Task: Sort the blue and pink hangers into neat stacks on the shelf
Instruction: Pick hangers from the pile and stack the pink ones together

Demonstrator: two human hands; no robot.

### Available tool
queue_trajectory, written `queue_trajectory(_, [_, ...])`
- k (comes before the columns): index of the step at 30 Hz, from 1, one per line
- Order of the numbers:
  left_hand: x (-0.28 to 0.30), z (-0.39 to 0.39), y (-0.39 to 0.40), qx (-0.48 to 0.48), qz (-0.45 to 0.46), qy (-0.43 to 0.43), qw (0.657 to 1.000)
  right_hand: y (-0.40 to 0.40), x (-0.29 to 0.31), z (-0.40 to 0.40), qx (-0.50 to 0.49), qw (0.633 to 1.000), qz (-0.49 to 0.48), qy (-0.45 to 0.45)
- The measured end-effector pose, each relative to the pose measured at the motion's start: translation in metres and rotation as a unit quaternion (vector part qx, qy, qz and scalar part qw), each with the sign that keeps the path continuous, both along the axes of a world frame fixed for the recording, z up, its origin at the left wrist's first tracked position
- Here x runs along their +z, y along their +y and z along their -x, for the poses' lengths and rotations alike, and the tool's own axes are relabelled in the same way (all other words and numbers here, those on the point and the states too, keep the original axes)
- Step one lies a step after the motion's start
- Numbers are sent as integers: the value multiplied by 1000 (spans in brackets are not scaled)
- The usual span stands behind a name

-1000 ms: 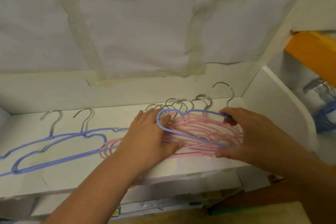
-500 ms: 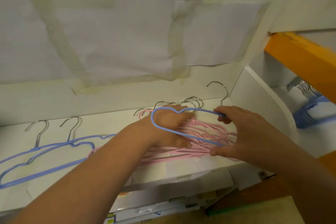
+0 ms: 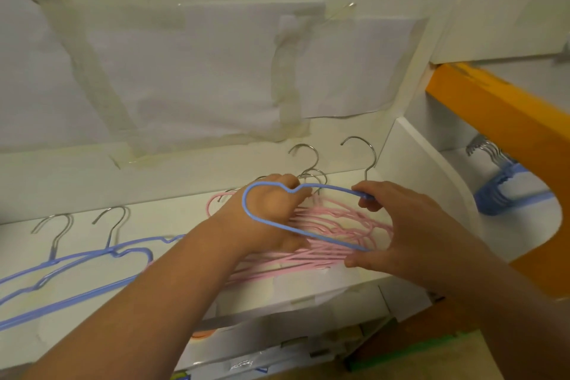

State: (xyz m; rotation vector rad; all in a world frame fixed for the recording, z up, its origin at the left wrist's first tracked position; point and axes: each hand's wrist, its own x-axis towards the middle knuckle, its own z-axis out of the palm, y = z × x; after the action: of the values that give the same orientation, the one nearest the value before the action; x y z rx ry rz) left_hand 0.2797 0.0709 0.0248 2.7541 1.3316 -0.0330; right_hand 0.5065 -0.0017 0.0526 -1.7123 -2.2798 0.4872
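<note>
A person's right hand (image 3: 410, 225) grips a blue hanger (image 3: 296, 216) by its neck and lower bar, raised just over a pile of pink hangers (image 3: 345, 231) on the white shelf (image 3: 172, 219). The left hand (image 3: 271, 213), fingers curled, reaches through the blue loop into the pink wires. Two more blue hangers (image 3: 77, 271) lie at left. Beyond, taped paper (image 3: 191, 71) covers the back panel.
</note>
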Motion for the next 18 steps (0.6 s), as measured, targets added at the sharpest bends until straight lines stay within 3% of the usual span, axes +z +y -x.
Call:
queue_trajectory(5, [-6,49,-26,76,-23,-37,996,-7,7,9,-20,1000,-22,-2])
queue_trajectory(11, [-9,104,-66,163,-30,-89,982,-21,8,28,-27,999,21,-24])
queue_trajectory(18, [-12,105,-116,222,-72,-81,969,-50,11,23,-4,998,9,-56])
